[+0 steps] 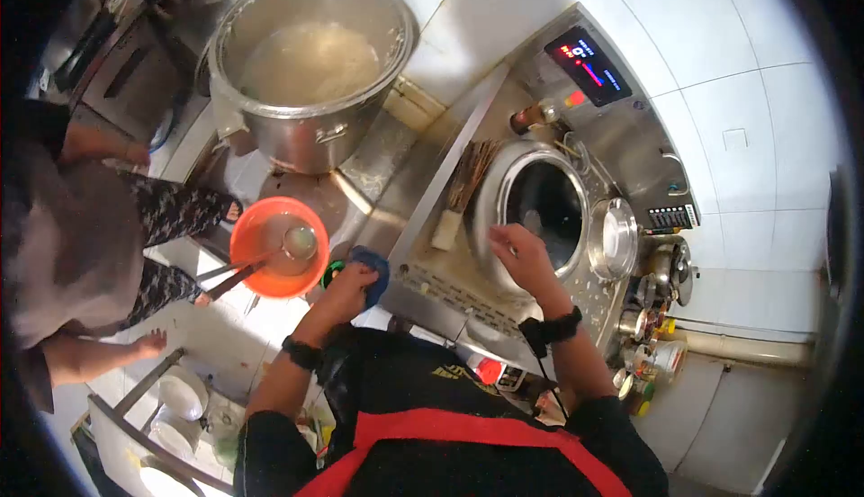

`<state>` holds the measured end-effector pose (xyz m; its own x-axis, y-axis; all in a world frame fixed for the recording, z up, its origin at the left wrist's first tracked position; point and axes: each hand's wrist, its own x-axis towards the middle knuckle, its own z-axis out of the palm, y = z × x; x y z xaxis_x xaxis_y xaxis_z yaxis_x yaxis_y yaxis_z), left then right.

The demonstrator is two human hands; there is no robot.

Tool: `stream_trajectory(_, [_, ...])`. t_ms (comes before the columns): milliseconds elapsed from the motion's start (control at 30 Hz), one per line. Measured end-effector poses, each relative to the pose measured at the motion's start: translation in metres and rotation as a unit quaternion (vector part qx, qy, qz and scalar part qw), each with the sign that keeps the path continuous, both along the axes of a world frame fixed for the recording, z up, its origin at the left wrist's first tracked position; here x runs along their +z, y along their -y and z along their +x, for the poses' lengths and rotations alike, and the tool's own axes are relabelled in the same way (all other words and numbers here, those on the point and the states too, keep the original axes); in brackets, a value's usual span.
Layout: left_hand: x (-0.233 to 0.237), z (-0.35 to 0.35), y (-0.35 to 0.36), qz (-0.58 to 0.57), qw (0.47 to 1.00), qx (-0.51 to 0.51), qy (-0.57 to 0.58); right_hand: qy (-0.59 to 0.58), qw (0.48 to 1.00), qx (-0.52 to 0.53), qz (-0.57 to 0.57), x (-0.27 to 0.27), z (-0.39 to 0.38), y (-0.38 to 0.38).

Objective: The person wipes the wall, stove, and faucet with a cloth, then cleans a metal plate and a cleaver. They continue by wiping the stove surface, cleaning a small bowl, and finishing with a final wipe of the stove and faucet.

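My left hand [346, 292] is closed around a bunched blue cloth [371, 274] at the front edge of the steel counter. My right hand [524, 259] is over the near rim of a round wok station [490, 227] with a dark interior. Its fingers are loosely curled and a little apart, and I see nothing held in them. A bamboo brush [468, 178] with a pale handle lies left of the station. On its right sits a shiny steel bowl [614, 238].
A large steel pot [297, 133] of cloudy liquid stands at upper left. Below it, an orange bucket [241, 254] holds a ladle [299, 242]. Another person [76, 236] stands at left. Bowls [183, 392] fill a lower-left shelf. A lit control panel [589, 65] is on the back wall.
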<state>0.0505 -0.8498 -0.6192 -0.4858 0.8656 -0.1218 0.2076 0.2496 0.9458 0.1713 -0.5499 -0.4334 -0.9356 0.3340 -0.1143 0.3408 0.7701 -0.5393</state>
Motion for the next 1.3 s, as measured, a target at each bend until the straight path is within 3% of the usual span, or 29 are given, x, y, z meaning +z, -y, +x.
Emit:
stream_trajectory(67, [0.006,-0.003,0.006,-0.022,0.999,-0.022,0.020,-0.010,0.999,-0.035,-0.024,0.019,0.016,-0.024])
stream_trajectory(167, [0.013,-0.002,-0.003,-0.045,0.993,-0.101,-0.047,-0.047,0.998,-0.036,0.027,0.049,0.019,-0.071])
stream_trajectory(233, [0.025,0.016,-0.016,0.010,0.993,0.078,-0.093,-0.022,0.995,-0.047,0.082,0.081,0.013,-0.105])
stream_trajectory(300, [0.013,0.039,-0.026,-0.052,0.986,0.106,-0.120,-0.024,0.984,-0.046,0.168,0.113,-0.004,-0.144])
stream_trajectory(367, [0.002,0.039,-0.030,-0.021,0.986,0.102,-0.133,-0.069,0.979,-0.041,0.186,0.137,-0.030,-0.182])
stream_trajectory(433, [0.028,0.028,-0.034,-0.064,0.993,0.087,-0.052,-0.060,0.954,0.009,0.292,0.161,-0.070,-0.221])
stream_trajectory(633, [0.001,-0.017,-0.086,-0.092,0.987,0.014,0.130,-0.069,0.870,0.098,0.477,0.147,-0.186,-0.336])
stream_trajectory(700, [-0.034,-0.031,-0.117,-0.071,0.991,0.011,0.114,-0.053,0.870,0.111,0.477,0.138,-0.213,-0.375])
stream_trajectory(833, [-0.059,-0.098,-0.274,-0.079,0.977,0.048,0.194,-0.062,0.860,0.164,0.480,0.117,-0.246,-0.427])
stream_trajectory(867, [-0.019,-0.131,-0.311,-0.052,0.955,0.039,0.289,-0.066,0.840,0.165,0.512,0.112,-0.249,-0.437])
stream_trajectory(900, [-0.061,-0.144,-0.354,-0.006,0.987,0.008,0.159,-0.075,0.841,0.164,0.510,0.110,-0.252,-0.439])
stream_trajectory(967, [-0.052,-0.186,-0.443,0.007,0.995,0.049,0.092,-0.054,0.839,0.151,0.520,0.109,-0.255,-0.448])
stream_trajectory(1067, [-0.068,-0.250,-0.581,-0.041,0.991,0.021,0.123,-0.067,0.830,0.155,0.531,0.105,-0.249,-0.465])
stream_trajectory(1133, [-0.045,-0.263,-0.604,-0.062,0.992,0.080,0.071,-0.066,0.798,0.175,0.573,0.107,-0.248,-0.468])
stream_trajectory(1267, [-0.076,-0.251,-0.577,0.009,0.990,0.084,0.116,-0.046,0.786,0.186,0.587,0.112,-0.247,-0.469])
stream_trajectory(1300, [-0.106,-0.240,-0.559,0.048,0.998,0.014,-0.028,-0.047,0.781,0.186,0.594,0.112,-0.247,-0.474])
